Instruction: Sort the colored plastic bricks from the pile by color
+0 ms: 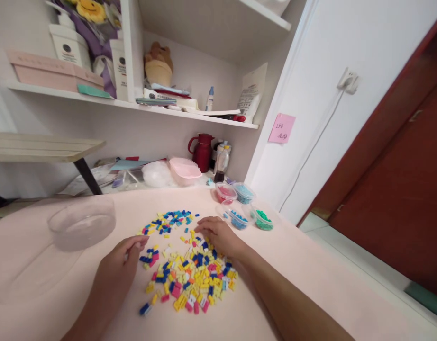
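A pile of small building bricks (190, 277), mostly yellow, dark blue and pink, is spread on the pink tabletop. Behind it lies a looser band of blue and yellow bricks (174, 220). My left hand (121, 258) is at the left of the piles with its fingers curled together. A small pale spot shows by its fingers, too unclear to name. At the right of the pile, my right hand (220, 235) lies low over the bricks, fingers stretched out to the left, fingertips near a few loose bricks. Its thumb is hidden.
Small clear tubs hold pink (225, 192), light blue (244, 193), blue (238, 219) and green bricks (263, 219) at the right. A round clear container (82, 225) stands at the left. Behind are a pink bowl (185, 171), a red jug (203, 152) and a shelf (197, 116).
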Demonstrator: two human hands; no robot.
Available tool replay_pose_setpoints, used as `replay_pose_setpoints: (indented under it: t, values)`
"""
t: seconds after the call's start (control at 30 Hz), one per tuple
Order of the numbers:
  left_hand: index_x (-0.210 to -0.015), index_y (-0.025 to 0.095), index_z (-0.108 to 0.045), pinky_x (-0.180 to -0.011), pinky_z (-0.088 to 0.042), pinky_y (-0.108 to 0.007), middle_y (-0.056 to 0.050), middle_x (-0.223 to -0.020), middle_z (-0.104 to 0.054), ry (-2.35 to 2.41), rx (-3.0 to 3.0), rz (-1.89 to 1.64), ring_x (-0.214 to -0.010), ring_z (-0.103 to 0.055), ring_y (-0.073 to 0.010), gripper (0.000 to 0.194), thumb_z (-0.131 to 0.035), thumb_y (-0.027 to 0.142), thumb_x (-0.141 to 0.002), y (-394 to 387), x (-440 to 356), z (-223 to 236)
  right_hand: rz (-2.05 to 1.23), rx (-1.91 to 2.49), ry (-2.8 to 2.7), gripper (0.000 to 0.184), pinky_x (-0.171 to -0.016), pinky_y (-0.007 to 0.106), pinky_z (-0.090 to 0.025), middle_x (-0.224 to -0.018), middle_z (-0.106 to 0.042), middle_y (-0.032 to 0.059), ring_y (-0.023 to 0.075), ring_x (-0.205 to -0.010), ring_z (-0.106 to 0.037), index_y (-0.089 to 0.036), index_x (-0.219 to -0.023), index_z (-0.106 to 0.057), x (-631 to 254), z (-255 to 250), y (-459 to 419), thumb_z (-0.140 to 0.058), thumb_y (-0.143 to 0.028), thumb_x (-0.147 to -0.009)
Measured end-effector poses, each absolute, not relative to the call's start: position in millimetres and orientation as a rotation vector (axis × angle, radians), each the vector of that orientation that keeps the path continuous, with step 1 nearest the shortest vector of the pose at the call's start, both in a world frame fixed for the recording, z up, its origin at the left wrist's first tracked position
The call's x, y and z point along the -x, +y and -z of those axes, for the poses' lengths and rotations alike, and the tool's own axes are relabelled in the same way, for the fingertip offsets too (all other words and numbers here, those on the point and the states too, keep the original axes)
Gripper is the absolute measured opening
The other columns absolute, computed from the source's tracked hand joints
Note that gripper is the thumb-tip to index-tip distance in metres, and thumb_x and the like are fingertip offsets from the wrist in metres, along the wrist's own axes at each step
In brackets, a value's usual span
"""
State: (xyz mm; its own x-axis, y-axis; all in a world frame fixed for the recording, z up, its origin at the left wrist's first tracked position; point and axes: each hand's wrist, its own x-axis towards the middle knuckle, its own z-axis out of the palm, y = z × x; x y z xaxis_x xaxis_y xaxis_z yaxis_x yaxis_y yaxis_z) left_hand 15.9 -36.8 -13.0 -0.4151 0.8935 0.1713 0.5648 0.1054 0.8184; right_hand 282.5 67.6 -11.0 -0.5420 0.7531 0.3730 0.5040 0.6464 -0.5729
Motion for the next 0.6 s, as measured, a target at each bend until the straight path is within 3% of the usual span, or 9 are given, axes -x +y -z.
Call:
replay_pose_setpoints:
  t: [0.2, 0.37, 0.47, 0.6]
  values:
    - [-0.097, 0.025, -0.07, -0.094, -0.05, -0.038, -0.004, -0.103, -0.077, 2.001, -1.364, -1.24, -0.102, -0.069, -0.0252, 0.042, -0.044, 0.049, -0.075, -37, -16, 12, -0.824, 1.274, -1.96, 0.032, -0.075, 0.026, -0.05, -0.092, -0.071, 0.0033, 0.0152, -0.083, -0.065, -0.021, -0.096, -0.072, -284, 8, 71, -0.042, -0.014, -0.087]
    - [-0.093, 0.024, -0.07, -0.091, -0.053, -0.036, -0.005, -0.099, -0.078, 1.955, -1.318, -1.319, -0.099, -0.071, -0.0252, 0.041, -0.045, 0.05, -0.073, -37, -16, 14, -0.847, 1.449, -2.003, 0.024, -0.055, 0.022, -0.042, -0.071, -0.07, 0.0013, 0.0122, -0.059, -0.058, -0.018, -0.082, -0.072, -264, 9, 88, -0.048, -0.013, -0.082]
    - [-0.091, 0.024, -0.071, -0.091, -0.053, -0.036, -0.005, -0.099, -0.078, 1.955, -1.322, -1.334, -0.099, -0.071, -0.026, 0.042, -0.046, 0.051, -0.072, -37, -15, 15, -0.759, 1.446, -2.075, 0.02, -0.061, 0.022, -0.042, -0.078, -0.072, 0.0008, 0.0139, -0.066, -0.06, -0.02, -0.081, -0.072, -255, 1, 95, -0.054, -0.013, -0.078]
    - [-0.09, 0.023, -0.071, -0.089, -0.054, -0.037, -0.006, -0.097, -0.079, 1.94, -1.313, -1.331, -0.097, -0.072, -0.0265, 0.042, -0.045, 0.051, -0.073, -37, -15, 15, -0.582, 1.426, -2.115, 0.026, -0.077, 0.026, -0.044, -0.097, -0.069, 0.0042, 0.019, -0.088, -0.062, -0.024, -0.095, -0.072, -246, 0, 89, -0.055, -0.014, -0.079]
